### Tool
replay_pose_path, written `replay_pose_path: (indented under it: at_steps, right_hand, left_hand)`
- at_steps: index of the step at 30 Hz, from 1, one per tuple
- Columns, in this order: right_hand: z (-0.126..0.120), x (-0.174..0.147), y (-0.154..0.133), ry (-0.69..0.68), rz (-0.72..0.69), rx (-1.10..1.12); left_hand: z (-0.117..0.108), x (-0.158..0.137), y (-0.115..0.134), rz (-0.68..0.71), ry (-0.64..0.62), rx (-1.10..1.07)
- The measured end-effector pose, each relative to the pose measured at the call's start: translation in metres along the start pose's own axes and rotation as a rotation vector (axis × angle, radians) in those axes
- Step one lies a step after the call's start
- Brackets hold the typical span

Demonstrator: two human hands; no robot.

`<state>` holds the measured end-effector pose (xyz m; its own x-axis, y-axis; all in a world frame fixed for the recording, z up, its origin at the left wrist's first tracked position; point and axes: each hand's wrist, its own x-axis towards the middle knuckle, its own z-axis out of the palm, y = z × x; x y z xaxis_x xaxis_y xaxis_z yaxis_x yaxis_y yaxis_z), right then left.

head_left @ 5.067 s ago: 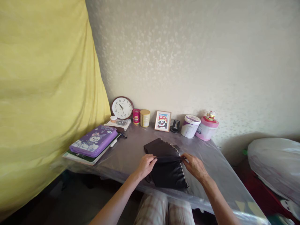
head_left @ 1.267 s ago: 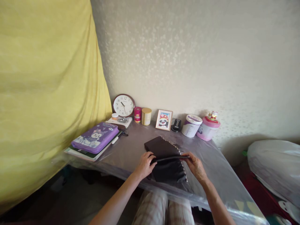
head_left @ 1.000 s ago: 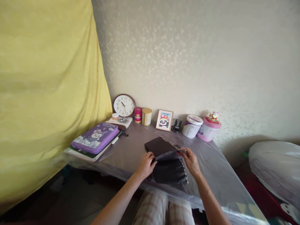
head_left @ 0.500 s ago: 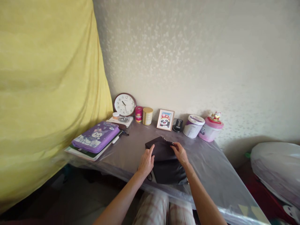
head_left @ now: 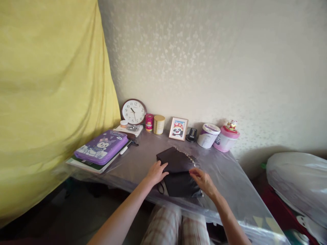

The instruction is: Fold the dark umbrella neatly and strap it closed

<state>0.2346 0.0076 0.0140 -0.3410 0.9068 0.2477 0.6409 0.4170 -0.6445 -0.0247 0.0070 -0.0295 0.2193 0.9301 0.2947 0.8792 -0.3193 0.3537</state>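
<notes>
A black handbag point(head_left: 178, 185) with a chain strap point(head_left: 187, 156) lies near the table's front edge. Its upper part is spread toward the wall, and a small dark loop hangs at its left side. On the bag's left edge rests my left hand point(head_left: 155, 173), thumb and forefinger apart. My right hand point(head_left: 203, 180) pinches the black material at the right side of the bag, close to the chain. Part of each hand's grip is turned away from view.
Along the wall stand a clock point(head_left: 134, 111), a pink tin point(head_left: 149, 122), a yellow can point(head_left: 159, 125), a panda picture frame point(head_left: 178, 129), a black stapler-like object point(head_left: 191, 135) and two tubs. A purple case point(head_left: 102, 146) lies at left; a plastic-covered bundle point(head_left: 298, 183) at right.
My right hand has come down toward me along the bag. The bag's upper part now lies flatter, with more chain showing. My left hand has shifted slightly lower and left.
</notes>
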Motion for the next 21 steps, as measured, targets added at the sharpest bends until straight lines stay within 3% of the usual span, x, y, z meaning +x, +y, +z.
replay_pose_path:
  at_steps: [2,7,21]
  right_hand:
    - [0.002,-0.020,-0.010,-0.110,-0.065,-0.075]
    - [0.019,-0.050,-0.030,-0.219,-0.219,-0.249]
    - [0.042,-0.053,-0.035,-0.173,-0.351,-0.565]
  left_hand:
    - [-0.002,0.005,-0.003,0.016,-0.024,-0.015]
    - [-0.004,0.012,-0.009,0.042,-0.083,-0.060]
    - [-0.015,0.024,-0.005,-0.015,-0.161,-0.238]
